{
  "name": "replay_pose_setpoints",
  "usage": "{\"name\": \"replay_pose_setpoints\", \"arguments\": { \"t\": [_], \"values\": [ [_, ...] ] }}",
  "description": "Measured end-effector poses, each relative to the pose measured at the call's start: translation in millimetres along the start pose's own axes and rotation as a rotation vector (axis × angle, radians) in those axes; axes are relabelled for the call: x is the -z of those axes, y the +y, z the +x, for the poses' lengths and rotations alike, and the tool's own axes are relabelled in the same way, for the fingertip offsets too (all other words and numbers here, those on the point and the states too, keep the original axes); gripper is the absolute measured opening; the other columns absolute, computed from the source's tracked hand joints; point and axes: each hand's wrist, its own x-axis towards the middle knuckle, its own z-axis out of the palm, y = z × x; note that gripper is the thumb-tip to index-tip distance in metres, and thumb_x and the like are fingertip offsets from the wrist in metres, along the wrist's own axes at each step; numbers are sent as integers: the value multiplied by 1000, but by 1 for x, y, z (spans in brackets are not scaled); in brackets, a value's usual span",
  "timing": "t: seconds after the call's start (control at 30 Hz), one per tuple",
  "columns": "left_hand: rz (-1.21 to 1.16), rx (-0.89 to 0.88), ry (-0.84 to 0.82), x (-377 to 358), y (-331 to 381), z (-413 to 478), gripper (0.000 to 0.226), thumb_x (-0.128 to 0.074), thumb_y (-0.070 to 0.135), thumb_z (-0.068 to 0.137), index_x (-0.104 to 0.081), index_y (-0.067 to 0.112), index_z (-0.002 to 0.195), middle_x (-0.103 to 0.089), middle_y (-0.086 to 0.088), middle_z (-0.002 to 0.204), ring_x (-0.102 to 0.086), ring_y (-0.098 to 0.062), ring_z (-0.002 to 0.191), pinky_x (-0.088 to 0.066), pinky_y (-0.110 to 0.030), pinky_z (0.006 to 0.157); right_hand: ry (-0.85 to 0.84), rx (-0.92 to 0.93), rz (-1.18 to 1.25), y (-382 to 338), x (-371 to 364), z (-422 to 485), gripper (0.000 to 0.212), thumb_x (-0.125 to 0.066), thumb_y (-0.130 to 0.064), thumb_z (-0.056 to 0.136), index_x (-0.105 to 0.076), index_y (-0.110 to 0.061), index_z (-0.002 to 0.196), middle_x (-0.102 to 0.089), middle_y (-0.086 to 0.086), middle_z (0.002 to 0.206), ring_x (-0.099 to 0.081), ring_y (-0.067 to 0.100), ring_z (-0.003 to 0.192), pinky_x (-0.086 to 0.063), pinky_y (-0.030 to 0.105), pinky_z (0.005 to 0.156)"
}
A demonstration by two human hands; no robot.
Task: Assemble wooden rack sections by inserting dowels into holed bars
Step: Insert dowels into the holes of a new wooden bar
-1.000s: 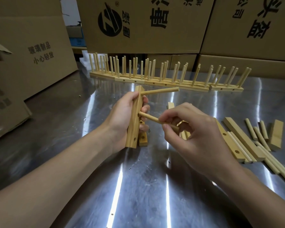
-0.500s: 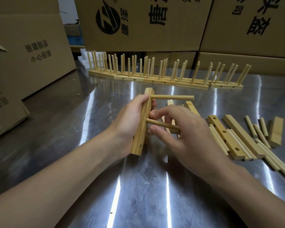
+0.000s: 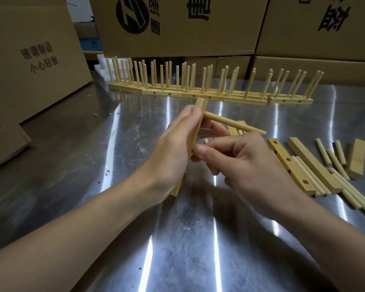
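Steel table [image 3: 76, 186]: 1, fills the lower frame, with bright streaks of glare.

Cardboard boxes [image 3: 177, 26]: 2 at the left edge and 2 large printed ones across the top. Lower ones sit beneath those, partly hidden, so there is no full count.

Finished rack sections [image 3: 200, 95]: one row across the upper centre, dowels upright. At least 5 bases show in the front line, with more behind that I cannot separate.

Hands: 2, both at frame centre.
- Left hand [image 3: 173, 152]: wrapped around the held bar [image 3: 200, 105], with the fingers curling over its right face.
- Right hand [image 3: 247, 163]: fingers curled, thumb tip against the forefinger, just beside the bar at mid-length. What it pinches, if anything, is hidden, so I cannot tell.

Held bar: 1, standing near upright with its top leaning right. Its lower end is close to the table below the left palm.

Seated dowel [image 3: 234, 124]: 1, set near the bar's top and pointing right and slightly down.

Loose bars, right of centre on the table: holed bar [image 3: 287, 163], plain bar [image 3: 312, 163] touching alongside it, and a short block [image 3: 356, 159] apart at the far right. 2 further bar ends [image 3: 233, 130] show behind the right hand.

Loose dowels [image 3: 322, 152]: at least 6, lying among and right of the bars. They overlap, so no exact count.
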Motion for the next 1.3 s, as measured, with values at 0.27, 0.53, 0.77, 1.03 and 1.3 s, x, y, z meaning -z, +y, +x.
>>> {"name": "replay_pose_setpoints", "arguments": {
  "t": [0.27,0.53,0.77,1.03,1.3],
  "values": [
    [39,-105,-26,-1,4,-1,40,-33,43,109,-62,15,111,-75,-11,118,-68,-33,117,-43,-39,76,6,-296,303,-3,1,4,32,-73,-27,97,-80,2,86,-45,1,57,-32,6,45,-25,19,41],
    [-98,-53,37,3,0,6,42,-40,41,110,-73,18,99,-75,-17,111,-69,-44,117,-54,-52,91,-113,-332,413,-7,14,11,26,-80,-27,90,-82,-7,106,-80,-8,102,-68,5,68,-47,17,49],
    [-157,40,102,5,-1,7,57,-32,43,115,-67,-1,125,-76,-16,122,-74,-26,108,-61,-40,91,-8,-476,865,-5,18,12,32,-54,-9,83,-73,-3,108,-75,17,125,-74,32,112,-65,39,81],
    [-45,-86,125,-14,-10,-1,41,-40,44,108,-73,20,111,-77,-6,114,-71,-20,116,-52,-47,109,225,-751,1237,-14,8,20,44,-38,-31,101,-75,-11,114,-79,10,114,-73,25,109,-52,39,89],
    [-103,-141,97,-23,-5,-10,51,-38,42,108,-67,7,132,-72,-20,124,-71,-33,116,-60,-50,100,192,-682,1144,-12,5,13,60,-33,-53,109,-78,-13,104,-81,6,107,-79,22,92,-59,43,87]
  ]
}}
